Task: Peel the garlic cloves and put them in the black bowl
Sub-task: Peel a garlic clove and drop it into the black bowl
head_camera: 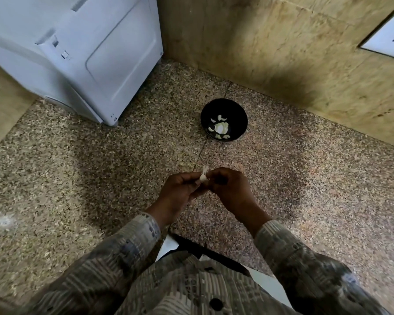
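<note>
Table [77,178]: speckled granite, lying under the left hand [180,192] and the right hand [232,189].
Seam [199,155]: thin line in the table, just beyond the hands, running away from them.
Appliance [89,53]: white, panelled, on the table well beyond the left hand.
Wall [282,53]: beige stone tiles, well beyond the right hand.
Socket plate [389,39]: white, set in the wall, far outward of the right hand.
Floor [268,285]: pale patch, nearer than the hands, past the table edge.

Garlic clove [203,177] between left hand [179,193] and right hand [231,189] fingertips.
</note>
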{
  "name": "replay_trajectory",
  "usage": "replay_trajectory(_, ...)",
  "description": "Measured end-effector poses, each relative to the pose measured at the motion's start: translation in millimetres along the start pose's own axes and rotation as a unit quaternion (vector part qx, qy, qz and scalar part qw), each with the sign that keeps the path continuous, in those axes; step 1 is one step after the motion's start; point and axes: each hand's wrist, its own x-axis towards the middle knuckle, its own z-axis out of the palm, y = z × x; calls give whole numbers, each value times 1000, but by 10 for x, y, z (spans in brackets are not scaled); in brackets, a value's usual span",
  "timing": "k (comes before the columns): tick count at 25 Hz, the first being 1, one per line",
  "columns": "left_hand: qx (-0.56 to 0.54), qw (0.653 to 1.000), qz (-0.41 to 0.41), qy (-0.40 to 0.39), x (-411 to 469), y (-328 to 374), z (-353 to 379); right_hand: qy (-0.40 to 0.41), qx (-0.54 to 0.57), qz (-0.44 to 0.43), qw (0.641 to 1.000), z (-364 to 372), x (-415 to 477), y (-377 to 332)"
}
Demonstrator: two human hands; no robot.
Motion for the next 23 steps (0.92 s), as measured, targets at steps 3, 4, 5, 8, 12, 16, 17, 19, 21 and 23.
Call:
replay_trajectory(3,25,999,19,18,-21,-40,37,3,19,5,1000,-15,-24,70)
replay_trajectory(4,35,999,27,20,-25,-49,47,3,30,5,1000,-18,-21,109)
replay_trajectory(5,47,998,34,24,-20,-66,46,2,44,5,999,-22,-29,138)
replay_trajectory(8,122,990,63,42,3,-71,39,-7,105,9,994,-47,-82,152)
replay_trajectory(12,264,958,103,50,31,-75,21,-26,210,22,977,-79,-105,165)
replay_trajectory(16,146,988,32,40,65,-49,35,-73,289,39,954,-95,-50,227)
replay_trajectory(17,101,994,7,29,73,-41,38,-88,305,41,947,-92,-32,239)
replay_trajectory(19,-13,999,-44,21,70,-32,38,-95,335,62,935,-71,-1,238)
replay_trajectory(21,-99,991,-73,57,69,-67,-34,-59,299,101,947,15,82,250)
replay_trajectory(23,-99,985,-88,111,58,-140,-150,-14,158,127,979,166,251,303)
